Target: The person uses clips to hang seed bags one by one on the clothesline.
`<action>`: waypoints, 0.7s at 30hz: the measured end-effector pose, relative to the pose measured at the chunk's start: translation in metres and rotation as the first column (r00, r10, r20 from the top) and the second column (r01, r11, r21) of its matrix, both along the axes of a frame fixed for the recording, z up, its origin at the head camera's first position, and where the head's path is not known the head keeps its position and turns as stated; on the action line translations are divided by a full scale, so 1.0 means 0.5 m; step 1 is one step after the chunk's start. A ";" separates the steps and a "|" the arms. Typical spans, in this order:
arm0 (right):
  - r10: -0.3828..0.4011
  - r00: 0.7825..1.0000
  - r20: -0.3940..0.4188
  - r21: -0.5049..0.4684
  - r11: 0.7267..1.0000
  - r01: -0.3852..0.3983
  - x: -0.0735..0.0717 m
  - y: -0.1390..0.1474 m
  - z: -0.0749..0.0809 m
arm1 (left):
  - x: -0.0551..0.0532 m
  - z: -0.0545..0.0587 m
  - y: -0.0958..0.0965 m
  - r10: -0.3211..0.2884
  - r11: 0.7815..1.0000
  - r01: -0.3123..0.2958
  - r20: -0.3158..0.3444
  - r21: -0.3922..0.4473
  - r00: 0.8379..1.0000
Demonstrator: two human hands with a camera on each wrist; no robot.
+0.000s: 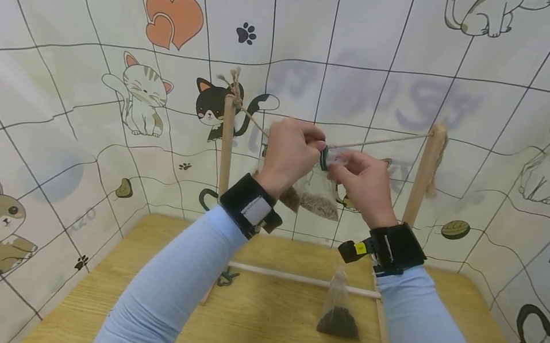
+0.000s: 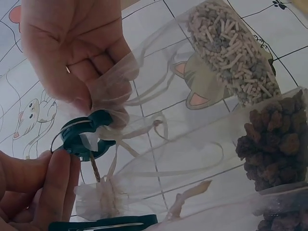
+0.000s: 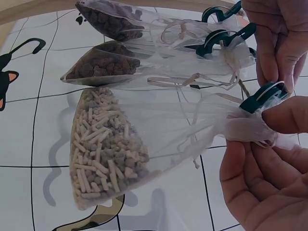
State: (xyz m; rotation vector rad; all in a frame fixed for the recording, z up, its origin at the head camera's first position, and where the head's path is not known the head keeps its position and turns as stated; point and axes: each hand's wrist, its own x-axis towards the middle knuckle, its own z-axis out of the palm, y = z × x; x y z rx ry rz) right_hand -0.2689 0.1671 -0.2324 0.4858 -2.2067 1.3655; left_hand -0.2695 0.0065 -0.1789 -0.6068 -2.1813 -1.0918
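A green plastic clip (image 1: pixel 323 158) sits at the cord (image 1: pixel 388 142). My left hand (image 1: pixel 285 152) pinches it with thumb and fingers. My right hand (image 1: pixel 364 183) grips the gathered neck of a sheer drawstring bag (image 3: pixel 110 149), which hangs down with pale pellets and grey bits inside. In the right wrist view, the clip's jaws meet the bag's neck beside my right thumb. Next to it hang a bag of reddish-brown lumps (image 3: pixel 101 70) and a bag of darker lumps (image 3: pixel 110 21). Other green clips (image 3: pixel 221 42) are at their necks.
Two wooden posts, left (image 1: pixel 226 147) and right (image 1: pixel 422 179), carry the cord, with a pale crossbar (image 1: pixel 292 277) low between them. A sheer bag with dark contents (image 1: pixel 339 321) stands on the wooden table (image 1: pixel 258 337). Green clips (image 1: pixel 227 277) lie left. Cat-print cloth (image 1: pixel 299 24) surrounds the table.
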 end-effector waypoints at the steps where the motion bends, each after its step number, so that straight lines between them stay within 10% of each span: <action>1: 0.001 1.000 0.003 0.001 1.000 -0.001 0.000 0.001 0.000 | 0.000 -0.001 0.000 -0.005 1.000 0.005 -0.004 -0.006 1.000; 12: 0.011 1.000 0.010 0.060 0.998 -0.011 0.000 0.007 -0.002 | 0.010 0.010 -0.003 -0.076 0.992 0.095 0.208 -0.083 0.975; 21: 0.028 1.000 0.015 0.140 0.990 -0.029 0.003 0.023 -0.007 | 0.028 0.019 -0.022 -0.086 0.972 0.130 0.217 -0.196 0.972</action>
